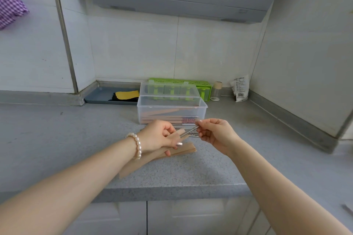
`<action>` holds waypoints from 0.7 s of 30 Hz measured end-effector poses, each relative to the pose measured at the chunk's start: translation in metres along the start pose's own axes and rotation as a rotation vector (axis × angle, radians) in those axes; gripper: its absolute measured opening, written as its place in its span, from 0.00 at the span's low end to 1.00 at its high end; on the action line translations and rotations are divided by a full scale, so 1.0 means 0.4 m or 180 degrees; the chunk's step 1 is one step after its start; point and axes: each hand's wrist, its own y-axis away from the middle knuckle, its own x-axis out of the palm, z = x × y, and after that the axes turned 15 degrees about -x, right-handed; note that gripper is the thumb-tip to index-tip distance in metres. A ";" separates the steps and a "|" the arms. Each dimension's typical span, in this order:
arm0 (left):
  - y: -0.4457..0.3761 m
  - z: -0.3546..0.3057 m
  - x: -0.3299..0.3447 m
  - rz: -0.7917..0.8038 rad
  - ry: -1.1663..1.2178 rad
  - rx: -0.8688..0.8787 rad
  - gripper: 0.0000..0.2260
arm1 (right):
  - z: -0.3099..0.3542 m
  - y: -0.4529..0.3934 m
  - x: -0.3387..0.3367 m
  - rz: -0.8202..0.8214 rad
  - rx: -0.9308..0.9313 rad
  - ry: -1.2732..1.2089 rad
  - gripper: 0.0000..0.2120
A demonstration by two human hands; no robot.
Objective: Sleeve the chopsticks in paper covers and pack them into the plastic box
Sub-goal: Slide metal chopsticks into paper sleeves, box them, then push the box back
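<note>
A kraft paper sleeve [179,133] was pinched in the left hand [158,135], metal chopsticks [189,131] pinched in the right hand [215,133], just near of the open plastic box [172,109]. Misaligned tips could crumple or tear the sleeve mouth.

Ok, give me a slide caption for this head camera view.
Left hand holds a paper cover while right hand feeds metal chopsticks in, before the open plastic box.
</note>
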 end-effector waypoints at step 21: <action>-0.094 0.088 -0.067 -0.0145 -0.0166 -0.0731 0.03 | -0.175 -0.128 -0.094 0.1382 -0.0163 0.4932 0.19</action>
